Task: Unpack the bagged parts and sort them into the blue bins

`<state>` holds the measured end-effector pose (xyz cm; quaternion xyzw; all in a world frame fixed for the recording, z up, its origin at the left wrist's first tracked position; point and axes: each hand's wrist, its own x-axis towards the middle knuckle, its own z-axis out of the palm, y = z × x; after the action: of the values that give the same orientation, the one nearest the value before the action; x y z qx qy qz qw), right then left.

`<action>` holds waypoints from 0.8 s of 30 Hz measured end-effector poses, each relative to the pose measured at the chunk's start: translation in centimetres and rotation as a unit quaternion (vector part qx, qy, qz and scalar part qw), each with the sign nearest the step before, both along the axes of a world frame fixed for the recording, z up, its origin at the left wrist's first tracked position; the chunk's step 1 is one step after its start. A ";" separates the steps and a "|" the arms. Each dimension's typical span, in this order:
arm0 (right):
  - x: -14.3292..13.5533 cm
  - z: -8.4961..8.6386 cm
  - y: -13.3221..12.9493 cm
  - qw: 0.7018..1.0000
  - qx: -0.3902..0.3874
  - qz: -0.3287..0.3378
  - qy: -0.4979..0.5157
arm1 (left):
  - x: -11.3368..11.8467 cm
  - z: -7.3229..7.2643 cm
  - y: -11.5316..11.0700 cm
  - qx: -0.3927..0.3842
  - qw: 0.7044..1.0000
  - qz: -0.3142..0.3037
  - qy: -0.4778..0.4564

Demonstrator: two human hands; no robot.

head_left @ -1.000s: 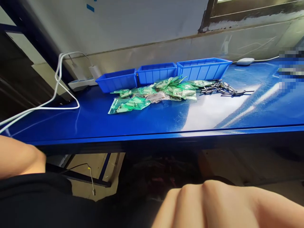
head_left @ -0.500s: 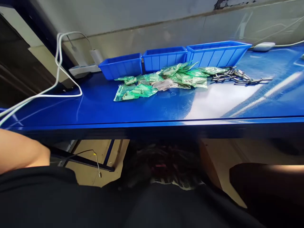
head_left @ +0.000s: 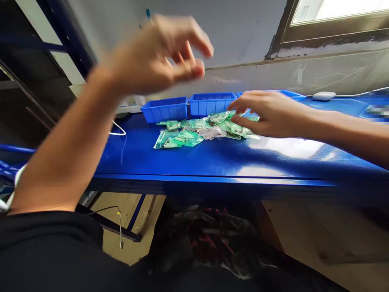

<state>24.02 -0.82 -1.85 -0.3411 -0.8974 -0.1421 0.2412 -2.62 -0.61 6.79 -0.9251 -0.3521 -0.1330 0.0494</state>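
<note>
My right hand rests, fingers loosely curled, on the heap of small green plastic bags on the glossy blue worktop; whether its grip holds 1, I cannot tell. My left hand hovers above, blurred, half-open, holding nothing.

We see a blue surface with a smooth, glossy finish that throws back pale glare at about 3 o'clock of the packets. The small packets are thin, shiny see-through plastic film, mostly green, crinkled, with one clear one among them. At their 12 o'clock, the blue bins look like matt moulded plastic with ribbed walls. Our sleeve at 7 o'clock is matt black cloth. The wall looks flat, dull painted.
</note>
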 end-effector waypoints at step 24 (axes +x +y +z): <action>-4.4 -2.4 2.4 0.993 -0.034 0.063 -0.090 | 0.7 -8.0 4.6 -0.063 0.985 0.043 0.153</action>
<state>19.66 1.59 -4.21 -0.2773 -0.9395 -0.1261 0.1565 -1.87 4.02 -1.24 -0.9197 -0.3878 0.0346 0.0498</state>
